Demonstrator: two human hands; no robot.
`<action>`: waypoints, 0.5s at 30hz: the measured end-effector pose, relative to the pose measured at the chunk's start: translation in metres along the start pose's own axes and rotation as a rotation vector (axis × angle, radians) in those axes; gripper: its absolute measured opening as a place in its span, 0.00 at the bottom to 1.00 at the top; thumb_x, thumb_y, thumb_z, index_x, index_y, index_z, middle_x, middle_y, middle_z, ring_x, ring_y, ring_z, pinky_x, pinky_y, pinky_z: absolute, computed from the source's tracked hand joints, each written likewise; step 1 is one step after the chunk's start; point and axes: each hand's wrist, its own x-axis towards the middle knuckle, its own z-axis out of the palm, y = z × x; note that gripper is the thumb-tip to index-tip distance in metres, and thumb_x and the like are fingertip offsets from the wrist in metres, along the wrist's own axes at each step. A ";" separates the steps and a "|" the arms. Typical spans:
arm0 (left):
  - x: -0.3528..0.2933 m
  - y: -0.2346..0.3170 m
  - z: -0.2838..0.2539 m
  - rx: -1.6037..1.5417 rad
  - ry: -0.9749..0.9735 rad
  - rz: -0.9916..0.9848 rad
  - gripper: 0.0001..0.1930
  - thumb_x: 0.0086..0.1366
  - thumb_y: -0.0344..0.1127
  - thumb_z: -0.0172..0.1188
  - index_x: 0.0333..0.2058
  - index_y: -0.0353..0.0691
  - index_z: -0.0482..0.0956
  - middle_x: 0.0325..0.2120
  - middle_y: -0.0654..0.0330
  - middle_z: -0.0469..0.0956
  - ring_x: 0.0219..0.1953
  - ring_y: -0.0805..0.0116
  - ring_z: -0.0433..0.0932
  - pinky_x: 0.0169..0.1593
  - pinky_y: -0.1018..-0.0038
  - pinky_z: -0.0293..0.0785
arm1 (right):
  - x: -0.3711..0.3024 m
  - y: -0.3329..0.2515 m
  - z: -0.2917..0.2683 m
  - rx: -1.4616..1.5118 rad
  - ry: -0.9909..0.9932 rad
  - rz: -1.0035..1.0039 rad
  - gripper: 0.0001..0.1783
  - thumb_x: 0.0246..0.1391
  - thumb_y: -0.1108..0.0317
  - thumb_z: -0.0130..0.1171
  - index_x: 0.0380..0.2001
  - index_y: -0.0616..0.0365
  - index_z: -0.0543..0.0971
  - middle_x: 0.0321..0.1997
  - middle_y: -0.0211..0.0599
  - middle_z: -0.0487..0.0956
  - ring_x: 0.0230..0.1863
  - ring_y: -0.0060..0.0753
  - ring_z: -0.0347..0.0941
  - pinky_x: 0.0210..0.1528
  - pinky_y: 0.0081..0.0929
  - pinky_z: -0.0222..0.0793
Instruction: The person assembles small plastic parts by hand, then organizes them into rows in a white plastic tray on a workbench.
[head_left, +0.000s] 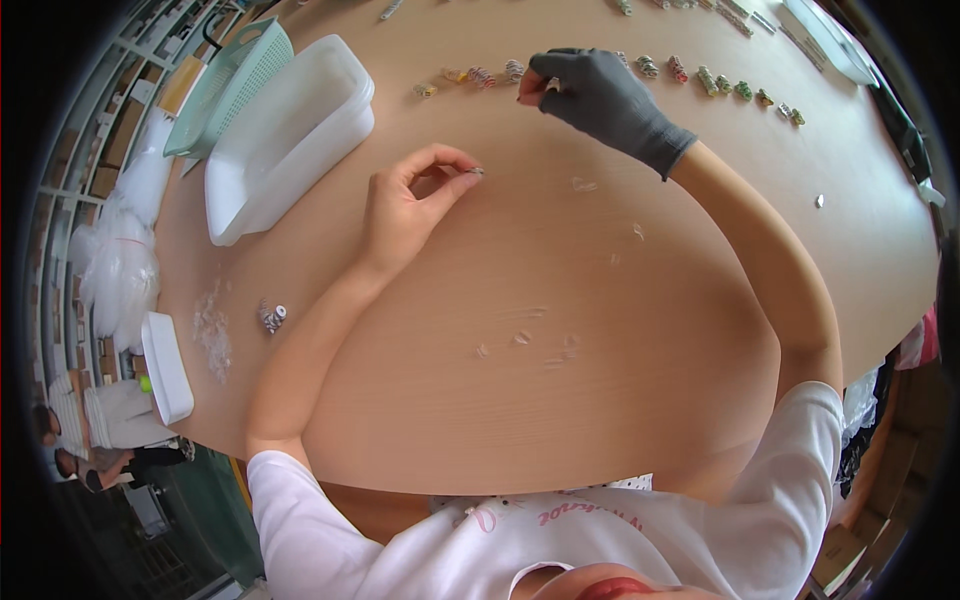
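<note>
My bare left hand point(405, 205) is raised over the middle of the tan table point(560, 420). Its thumb and forefinger pinch a tiny greyish piece point(478, 171), too small to name. Farther right, my right hand point(605, 98) wears a grey glove that leaves some fingertips bare. Those fingers are bent together beside a row of small patterned rolls; whatever they hold, if anything, is hidden. The glove covers part of this row, from a striped roll point(482, 77) on its left to a red-and-white roll point(677, 69) on its right.
At the left stand white nested tubs point(290, 140) and a mint-green basket point(235, 85). A small white tray point(167, 367) lies by the left edge, near a lone roll point(272, 317) and clear scraps point(212, 330). Bits of clear film point(522, 338) dot the table. Two people are at far left.
</note>
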 end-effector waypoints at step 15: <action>0.028 -0.018 -0.013 -0.041 0.084 0.024 0.03 0.64 0.26 0.61 0.36 0.34 0.79 0.33 0.66 0.78 0.39 0.79 0.75 0.46 0.81 0.69 | -0.182 0.091 -0.164 -0.308 0.340 0.588 0.08 0.54 0.66 0.64 0.36 0.57 0.84 0.27 0.29 0.82 0.28 0.18 0.75 0.35 0.21 0.72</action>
